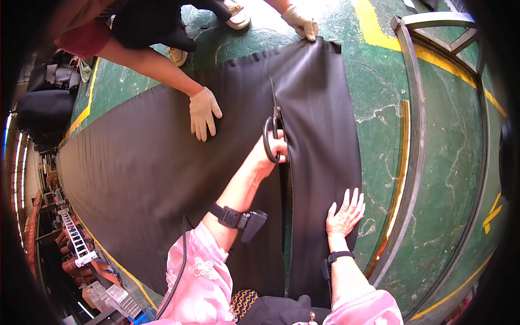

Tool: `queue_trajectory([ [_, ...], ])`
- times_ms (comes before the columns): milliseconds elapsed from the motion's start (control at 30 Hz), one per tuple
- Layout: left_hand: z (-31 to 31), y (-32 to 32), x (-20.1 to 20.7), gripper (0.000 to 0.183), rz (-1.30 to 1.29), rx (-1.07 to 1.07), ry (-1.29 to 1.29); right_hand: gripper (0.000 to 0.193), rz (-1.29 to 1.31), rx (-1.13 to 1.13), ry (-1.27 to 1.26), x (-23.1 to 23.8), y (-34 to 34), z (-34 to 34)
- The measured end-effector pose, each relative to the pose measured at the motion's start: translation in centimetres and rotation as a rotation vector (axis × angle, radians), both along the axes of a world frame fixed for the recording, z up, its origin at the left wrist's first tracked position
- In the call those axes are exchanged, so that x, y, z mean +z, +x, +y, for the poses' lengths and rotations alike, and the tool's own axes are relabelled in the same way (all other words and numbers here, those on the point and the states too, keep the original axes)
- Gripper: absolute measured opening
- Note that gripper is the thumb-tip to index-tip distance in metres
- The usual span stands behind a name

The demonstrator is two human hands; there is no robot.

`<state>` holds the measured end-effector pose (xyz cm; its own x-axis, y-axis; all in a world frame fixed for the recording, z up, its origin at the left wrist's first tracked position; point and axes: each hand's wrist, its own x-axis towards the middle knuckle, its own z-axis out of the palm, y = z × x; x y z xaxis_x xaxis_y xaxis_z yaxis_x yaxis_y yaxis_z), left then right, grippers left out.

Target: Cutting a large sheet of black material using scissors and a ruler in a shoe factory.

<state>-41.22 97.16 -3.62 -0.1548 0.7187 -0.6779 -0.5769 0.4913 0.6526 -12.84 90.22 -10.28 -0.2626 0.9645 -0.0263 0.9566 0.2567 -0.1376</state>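
My left hand (275, 147) is closed through the handles of black-handled scissors (269, 138), whose blades point away from me over a large black sheet (146, 157) that looks like leather or vinyl. A long slit runs from near me up to the scissors, with green floor showing through it. On the strip right of the slit, my right hand (345, 214) lies flat near the sheet's right edge, fingers spread. Across from me, a co-worker's gloved hand (204, 114) presses the sheet, and the other gloved hand (301, 23) grips its far edge.
A grey metal frame (417, 146) stands on the green floor (379, 92) at the right, with a thin wooden strip (400, 184) beside it. Dark rolled or folded material (46, 108) sits at the far left. A white ladder (77, 238) and boxes (114, 298) are at the lower left.
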Motion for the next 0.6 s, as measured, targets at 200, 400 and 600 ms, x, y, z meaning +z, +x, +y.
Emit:
queue_trajectory([
  [200,3.3,-2.5,-0.3,0.022,0.001,0.0,-0.01,0.06,0.003,-0.004,-0.006,0.2,0.0,0.0],
  [400,6.5,-3.8,0.4,0.023,0.056,-0.05,-0.018,0.06,-0.007,-0.007,-0.001,0.1,0.4,0.3],
  [600,9.3,-5.6,-0.1,0.019,0.153,-0.047,0.027,0.062,0.003,-0.011,-0.011,0.1,0.2,0.0],
])
